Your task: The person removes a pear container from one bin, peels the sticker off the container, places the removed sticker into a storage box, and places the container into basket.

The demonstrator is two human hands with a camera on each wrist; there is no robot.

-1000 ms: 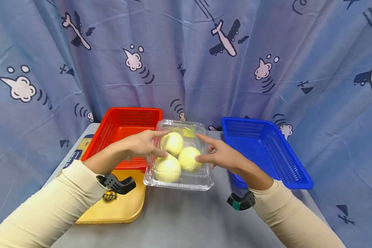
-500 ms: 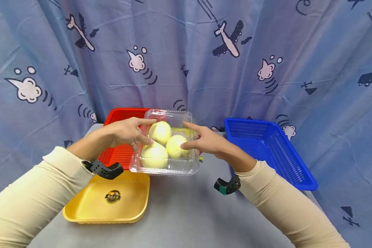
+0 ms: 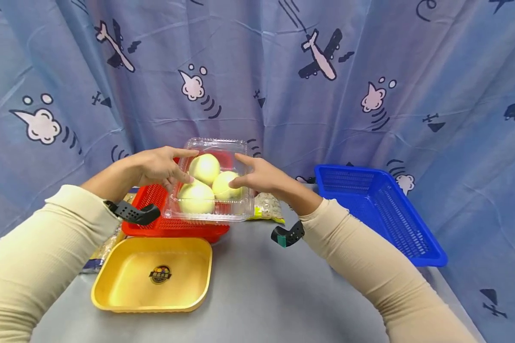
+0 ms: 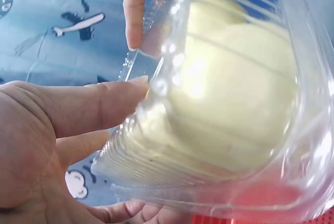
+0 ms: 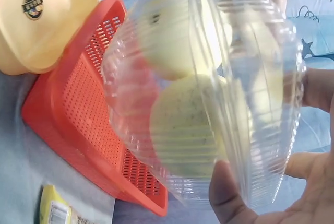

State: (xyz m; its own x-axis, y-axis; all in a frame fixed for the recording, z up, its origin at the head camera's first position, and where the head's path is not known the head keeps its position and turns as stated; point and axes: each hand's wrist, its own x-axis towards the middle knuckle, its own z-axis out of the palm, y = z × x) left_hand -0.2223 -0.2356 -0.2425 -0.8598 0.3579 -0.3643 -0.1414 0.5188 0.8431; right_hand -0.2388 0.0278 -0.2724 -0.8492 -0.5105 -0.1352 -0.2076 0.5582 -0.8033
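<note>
Both hands grip a clear plastic clamshell box [image 3: 229,213], held up and tilted over the red basket [image 3: 176,228]. Inside it are three round pale yellow fruits [image 3: 196,197], speckled in the right wrist view. My left hand [image 3: 159,166] grips the box's left side, thumb and forefinger along the lid and the other fingers underneath. On the opposite side my right hand [image 3: 263,177] holds it the same way, its thumb [image 5: 224,192] pressing the plastic in the right wrist view. The box lid is down over the fruits. Much of the basket is hidden behind box and hands.
In front of the red basket stands a yellow tray [image 3: 128,281] with a round label. A blue basket [image 3: 369,205] stands at the right. One packaged bag [image 3: 269,207] lies behind the right hand, another [image 3: 107,250] at the left. A patterned curtain [image 3: 240,71] hangs behind.
The hands have carried the box left and away from me, from beside the red basket to over it. The bag at the right has come into view.
</note>
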